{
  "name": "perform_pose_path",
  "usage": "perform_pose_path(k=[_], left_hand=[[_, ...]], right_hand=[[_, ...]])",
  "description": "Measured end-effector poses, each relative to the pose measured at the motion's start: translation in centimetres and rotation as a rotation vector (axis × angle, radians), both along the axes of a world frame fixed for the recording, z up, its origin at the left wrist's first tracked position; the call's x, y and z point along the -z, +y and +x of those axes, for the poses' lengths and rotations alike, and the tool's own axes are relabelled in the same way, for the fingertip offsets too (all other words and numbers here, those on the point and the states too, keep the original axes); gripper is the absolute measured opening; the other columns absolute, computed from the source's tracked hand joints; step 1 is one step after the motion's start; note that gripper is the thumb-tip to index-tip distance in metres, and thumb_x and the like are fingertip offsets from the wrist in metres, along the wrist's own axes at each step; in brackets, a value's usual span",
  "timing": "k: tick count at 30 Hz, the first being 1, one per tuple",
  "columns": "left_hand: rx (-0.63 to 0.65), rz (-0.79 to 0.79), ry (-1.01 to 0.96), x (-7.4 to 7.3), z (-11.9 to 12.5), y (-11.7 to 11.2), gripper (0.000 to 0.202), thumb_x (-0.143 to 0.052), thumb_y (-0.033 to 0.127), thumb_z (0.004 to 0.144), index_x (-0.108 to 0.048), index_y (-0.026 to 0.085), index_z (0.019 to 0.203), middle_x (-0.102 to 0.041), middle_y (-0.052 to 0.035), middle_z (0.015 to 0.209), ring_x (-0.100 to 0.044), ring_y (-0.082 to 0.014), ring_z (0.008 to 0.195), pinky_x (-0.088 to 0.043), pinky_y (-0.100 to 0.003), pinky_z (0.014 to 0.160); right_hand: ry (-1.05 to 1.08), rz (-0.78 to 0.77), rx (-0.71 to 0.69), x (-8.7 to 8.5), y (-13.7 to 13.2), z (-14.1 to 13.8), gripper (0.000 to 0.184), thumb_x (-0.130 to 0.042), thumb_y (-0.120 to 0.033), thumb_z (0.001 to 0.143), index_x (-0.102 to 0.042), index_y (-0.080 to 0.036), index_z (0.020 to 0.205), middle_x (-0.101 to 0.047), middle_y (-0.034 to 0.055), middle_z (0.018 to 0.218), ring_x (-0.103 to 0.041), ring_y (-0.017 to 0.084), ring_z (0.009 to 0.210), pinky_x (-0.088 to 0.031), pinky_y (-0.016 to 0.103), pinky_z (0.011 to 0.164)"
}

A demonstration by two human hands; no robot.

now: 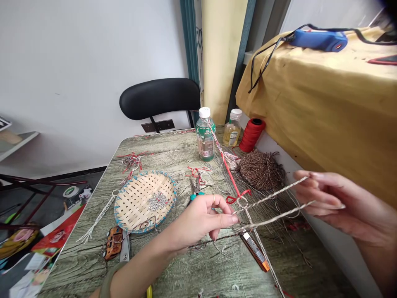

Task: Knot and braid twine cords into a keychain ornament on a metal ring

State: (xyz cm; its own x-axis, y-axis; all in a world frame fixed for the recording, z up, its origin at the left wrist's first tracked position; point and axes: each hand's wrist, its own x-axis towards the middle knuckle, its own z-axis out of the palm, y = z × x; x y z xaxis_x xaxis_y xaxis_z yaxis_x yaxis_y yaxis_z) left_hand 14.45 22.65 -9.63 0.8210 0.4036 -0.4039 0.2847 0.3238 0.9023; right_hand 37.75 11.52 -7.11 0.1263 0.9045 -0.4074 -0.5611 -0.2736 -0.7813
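Note:
My left hand (214, 215) pinches thin beige cords near a small cord loop (242, 202). A red cord (230, 174) ties this loop to a green-labelled bottle (205, 138) farther back. To the right, my right hand (325, 194) has its fingers closed on the beige twisted cord (279, 193), which runs taut between both hands. A second strand stretches below it toward the right fingers; whether they grip it too I cannot tell. More strands hang from the loop toward the front edge. Beneath them lies an orange-ended utility knife (257, 251).
Left of my hands sits a woven basket (132, 203) with small beads. Pliers (195, 188), a brown cord bundle (262, 169), a red thread spool (252, 135) and a yellowish bottle (232, 130) lie around. A cloth-covered surface (316, 91) rises at right.

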Motion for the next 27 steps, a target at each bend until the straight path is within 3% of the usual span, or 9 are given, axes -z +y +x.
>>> perform_pose_path(k=[3, 5, 8, 10, 12, 17, 20, 23, 27], left_hand=[[0.001, -0.016, 0.002, -0.1, 0.0, 0.0, 0.017, -0.063, 0.028, 0.072, -0.054, 0.014, 0.072, -0.056, 0.0037, 0.056, -0.039, -0.0028, 0.043, -0.025, -0.02, 0.047], [0.003, -0.017, -0.006, -0.1, 0.0, 0.0, 0.016, -0.063, 0.027, 0.071, -0.054, 0.014, 0.072, -0.064, -0.0007, 0.071, -0.04, -0.0022, 0.043, -0.027, -0.02, 0.048], [0.03, 0.024, -0.026, -0.1, -0.1, 0.2, 0.018, -0.059, 0.032, 0.076, -0.058, 0.014, 0.074, -0.062, 0.0002, 0.066, -0.038, -0.0021, 0.041, -0.03, -0.021, 0.049], [0.033, 0.081, -0.044, 0.0, -0.3, 0.4, 0.025, -0.051, 0.036, 0.081, -0.061, 0.014, 0.076, -0.054, 0.0038, 0.051, -0.039, -0.0036, 0.041, -0.033, -0.021, 0.052], [0.002, 0.161, -0.018, 0.0, -0.4, 0.6, 0.027, -0.048, 0.037, 0.082, -0.062, 0.014, 0.078, -0.046, 0.0059, 0.044, -0.04, -0.0052, 0.042, -0.034, -0.021, 0.052], [-0.048, 0.251, 0.087, 0.3, -0.2, 0.6, 0.018, -0.056, 0.032, 0.076, -0.059, 0.015, 0.082, -0.049, 0.0044, 0.059, -0.042, -0.0059, 0.046, -0.031, -0.019, 0.045], [-0.137, 0.289, 0.064, 0.6, 0.4, 0.6, 0.015, -0.057, 0.028, 0.075, -0.054, 0.017, 0.085, -0.044, 0.0063, 0.054, -0.041, -0.007, 0.047, -0.031, -0.02, 0.047], [-0.27, 0.304, 0.017, 0.7, 1.0, 0.8, 0.012, -0.053, 0.025, 0.077, -0.053, 0.017, 0.085, -0.044, 0.0061, 0.054, -0.041, -0.0079, 0.05, -0.032, -0.02, 0.049], [-0.234, 0.197, -0.083, 0.7, 1.7, 1.2, 0.015, -0.049, 0.019, 0.079, -0.058, 0.013, 0.09, -0.052, 0.0026, 0.06, -0.041, -0.0066, 0.049, -0.033, -0.019, 0.048]], right_hand=[[-0.162, 0.071, 0.219, -0.2, -0.4, 1.3, 0.019, -0.046, -0.026, 0.083, -0.052, -0.022, 0.065, -0.017, -0.0085, 0.05, 0.0, 0.008, 0.043, -0.011, 0.018, 0.031], [-0.408, 0.083, 0.297, 0.0, -0.5, 1.7, 0.015, -0.045, -0.032, 0.083, -0.055, -0.025, 0.075, -0.028, -0.0059, 0.052, -0.008, 0.009, 0.04, -0.013, 0.022, 0.03], [-1.107, -0.092, 0.389, 0.8, -0.6, 0.8, 0.019, -0.048, -0.039, 0.08, -0.055, -0.03, 0.096, -0.054, 0.0033, 0.08, -0.04, 0.013, 0.051, -0.028, 0.025, 0.038], [-1.627, -0.199, 0.447, 1.3, -1.0, -0.8, 0.027, -0.05, -0.042, 0.079, -0.054, -0.029, 0.102, -0.058, 0.0064, 0.095, -0.05, 0.019, 0.063, -0.035, 0.03, 0.047], [-1.895, -0.116, 0.407, 1.7, -1.5, -3.0, 0.023, -0.048, -0.043, 0.081, -0.057, -0.026, 0.094, -0.061, 0.0044, 0.09, -0.053, 0.018, 0.06, -0.038, 0.03, 0.049], [-1.872, 0.223, 0.111, 1.8, -2.7, -8.1, 0.023, -0.049, -0.04, 0.081, -0.056, -0.022, 0.092, -0.062, 0.0026, 0.074, -0.057, 0.012, 0.05, -0.042, 0.022, 0.041], [-1.893, 0.231, -0.054, 1.9, -2.7, -9.4, 0.035, -0.053, -0.042, 0.078, -0.051, -0.018, 0.104, -0.063, 0.0076, 0.079, -0.061, 0.017, 0.053, -0.041, 0.024, 0.036], [-1.837, 0.181, -0.072, 2.2, -2.2, -9.6, 0.035, -0.053, -0.036, 0.079, -0.049, -0.019, 0.109, -0.063, 0.0077, 0.082, -0.06, 0.017, 0.052, -0.041, 0.025, 0.037], [-1.509, 0.157, -0.124, 2.2, -1.3, -9.4, 0.023, -0.047, -0.03, 0.083, -0.055, -0.02, 0.103, -0.061, 0.0035, 0.075, -0.056, 0.015, 0.051, -0.045, 0.026, 0.048]])
